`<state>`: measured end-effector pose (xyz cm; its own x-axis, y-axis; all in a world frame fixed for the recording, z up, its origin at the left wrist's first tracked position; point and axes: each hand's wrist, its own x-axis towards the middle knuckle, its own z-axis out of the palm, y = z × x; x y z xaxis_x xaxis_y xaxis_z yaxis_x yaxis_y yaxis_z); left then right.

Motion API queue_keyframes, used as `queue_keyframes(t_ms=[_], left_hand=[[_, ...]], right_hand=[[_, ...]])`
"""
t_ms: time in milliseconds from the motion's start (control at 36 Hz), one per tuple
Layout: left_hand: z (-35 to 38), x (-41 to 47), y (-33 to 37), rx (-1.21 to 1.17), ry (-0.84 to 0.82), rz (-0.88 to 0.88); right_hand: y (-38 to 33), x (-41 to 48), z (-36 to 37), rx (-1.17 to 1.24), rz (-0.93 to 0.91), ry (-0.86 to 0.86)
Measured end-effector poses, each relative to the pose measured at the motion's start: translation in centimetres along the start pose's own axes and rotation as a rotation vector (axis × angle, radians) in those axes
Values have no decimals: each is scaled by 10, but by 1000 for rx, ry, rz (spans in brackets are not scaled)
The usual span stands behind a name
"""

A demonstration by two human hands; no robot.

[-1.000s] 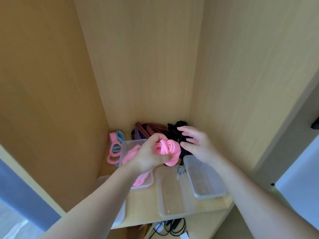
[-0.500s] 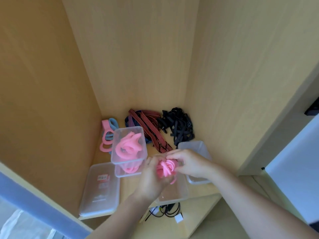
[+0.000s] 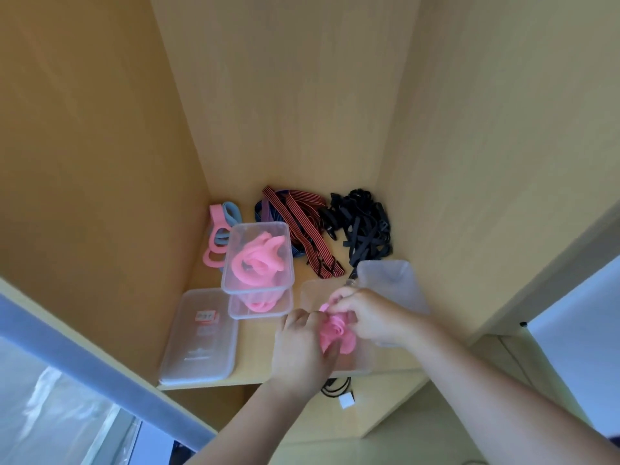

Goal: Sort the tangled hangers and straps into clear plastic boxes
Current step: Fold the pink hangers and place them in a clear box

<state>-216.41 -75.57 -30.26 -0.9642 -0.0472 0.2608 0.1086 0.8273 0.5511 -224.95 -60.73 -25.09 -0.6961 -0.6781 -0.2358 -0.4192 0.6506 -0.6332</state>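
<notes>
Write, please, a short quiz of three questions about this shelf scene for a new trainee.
1. True or false: the tangled black fabric straps lie on the wooden shelf, outside every box.
2. What do the left hand and the right hand grip together? A) a metal spoon B) a coiled pink soft band C) a white sock
3. Fill in: the loose bands inside the clear rectangular plastic box are ____.
Key: 1 true; 2 B; 3 pink.

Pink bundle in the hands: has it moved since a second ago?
Yes. The pink bundle has come forward, away from the black straps at the back, and is now held over the middle clear box.
</notes>
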Motion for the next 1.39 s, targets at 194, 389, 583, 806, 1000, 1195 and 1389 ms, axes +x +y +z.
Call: queue_keyframes(t_ms=[194,389,583,806,1000,1195,1389], left_hand=[[-10,-3,-3,20,9,36],[-13,-2,-5,-27,6,54],[-27,-8,-14,-28,34,58],[-76,-53,-67,34,139,-136],[-100,-113,-113,61,136,-364],[-108,-134,-132,-2,115,-420],[-113,-131,-144,-49,139,-380]], right_hand=[[1,7,-2,-70,-7,-6],[-3,8,-9,-86,-34,30],[-25,7,-3,-106,-132,144],[-86,27,42,-143,-334,141],[-119,49,117,-373,-362,128],[-124,69,161,-498,-282,112],[-123,78,169,-394,-242,197]])
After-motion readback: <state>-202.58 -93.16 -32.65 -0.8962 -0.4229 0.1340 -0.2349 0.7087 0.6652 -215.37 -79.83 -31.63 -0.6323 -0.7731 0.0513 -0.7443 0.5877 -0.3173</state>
